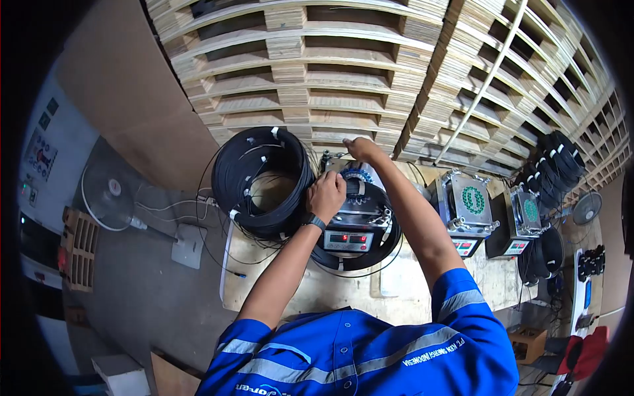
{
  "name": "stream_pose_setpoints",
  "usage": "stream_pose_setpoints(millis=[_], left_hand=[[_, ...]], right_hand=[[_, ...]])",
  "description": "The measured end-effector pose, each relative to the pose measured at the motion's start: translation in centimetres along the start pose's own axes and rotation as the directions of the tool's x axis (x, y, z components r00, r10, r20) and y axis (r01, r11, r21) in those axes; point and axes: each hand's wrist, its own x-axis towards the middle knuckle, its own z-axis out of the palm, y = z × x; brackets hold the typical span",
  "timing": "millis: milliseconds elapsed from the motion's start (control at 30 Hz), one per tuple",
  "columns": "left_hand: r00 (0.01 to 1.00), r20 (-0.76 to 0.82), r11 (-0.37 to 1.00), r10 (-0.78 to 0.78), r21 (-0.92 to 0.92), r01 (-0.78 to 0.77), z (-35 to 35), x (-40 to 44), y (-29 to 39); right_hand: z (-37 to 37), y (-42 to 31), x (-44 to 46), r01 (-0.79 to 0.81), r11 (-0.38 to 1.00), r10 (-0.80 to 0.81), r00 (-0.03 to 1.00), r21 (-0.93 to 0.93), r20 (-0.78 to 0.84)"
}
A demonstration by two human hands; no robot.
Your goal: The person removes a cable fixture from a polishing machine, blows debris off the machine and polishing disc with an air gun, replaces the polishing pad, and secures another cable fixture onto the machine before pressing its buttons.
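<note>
In front of me stands a metal machine with a red digital display. A ring of blue connectors sits on its top, with a black cable bundle beside it. My left hand is at the machine's left side, fingers curled and close together; whatever they grip is hidden. My right hand reaches to the machine's back, its fingers pinched near a metal clamp or knob, and what they hold is too small to make out. A large coil of black cable stands left of the machine.
Two similar machines with green connectors stand to the right on the wooden table. Stacked wooden pallets rise behind it. More black coils lie at far right. A standing fan is on the left.
</note>
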Motion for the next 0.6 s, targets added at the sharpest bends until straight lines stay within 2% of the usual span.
stream_pose_setpoints(millis=[67, 133, 167, 233, 267, 300, 367, 400, 467, 500, 600], left_hand=[[0.999, -0.031, 1.0, 0.015, -0.017, -0.015, 0.4, 0.0, -0.4], [0.999, -0.034, 1.0, -0.013, -0.012, 0.012, 0.3, 0.1, -0.2], [0.999, -0.042, 1.0, -0.012, -0.009, 0.012, 0.4, 0.1, -0.2], [0.999, -0.018, 0.999, -0.035, -0.024, 0.035, 0.4, 0.0, -0.2], [0.999, -0.012, 0.999, -0.045, -0.025, 0.045, 0.3, -0.1, -0.2], [0.999, -0.036, 0.999, -0.026, -0.032, 0.025, 0.4, -0.1, -0.3], [0.997, -0.073, 0.999, -0.004, -0.046, 0.0, 0.7, 0.2, -0.7], [0.998, -0.06, 0.999, -0.015, -0.034, 0.013, 0.6, 0.2, -0.6], [0.999, -0.027, 0.999, -0.04, -0.03, 0.039, 0.0, 0.2, -0.1], [0.999, -0.028, 0.999, -0.044, -0.034, 0.043, 0.2, 0.2, -0.3], [0.998, 0.001, 0.998, -0.06, -0.028, 0.06, 0.4, 0.2, -0.7]], right_hand=[[-1.3, -3.4, -1.9, 0.01, 1.0, -0.008, 0.984, -0.009, 0.179], [2.4, -2.3, 2.0, 0.076, 0.996, -0.07, 0.99, -0.042, 0.123], [5.0, 0.2, 6.4, 0.233, 0.971, -0.218, 0.956, -0.054, 0.198], [2.7, -4.7, 2.8, -0.068, 0.998, 0.064, 0.979, 0.014, 0.191], [5.8, -3.2, 5.4, 0.063, 0.997, -0.054, 0.982, -0.043, 0.178], [5.2, -3.9, 4.5, 0.062, 0.997, -0.053, 0.982, -0.045, 0.184], [2.7, -6.4, 1.9, 0.171, 0.975, -0.139, 0.967, -0.141, 0.212], [3.3, -5.7, 3.4, 0.117, 0.988, -0.088, 0.963, -0.1, 0.253], [5.7, -3.4, 6.6, 0.231, 0.97, -0.194, 0.923, -0.077, 0.333], [5.7, -2.9, 5.9, 0.344, 0.938, -0.345, 0.907, 0.048, 0.242], [6.0, -3.0, 6.0, 0.306, 0.951, -0.308, 0.926, 0.045, 0.218]])
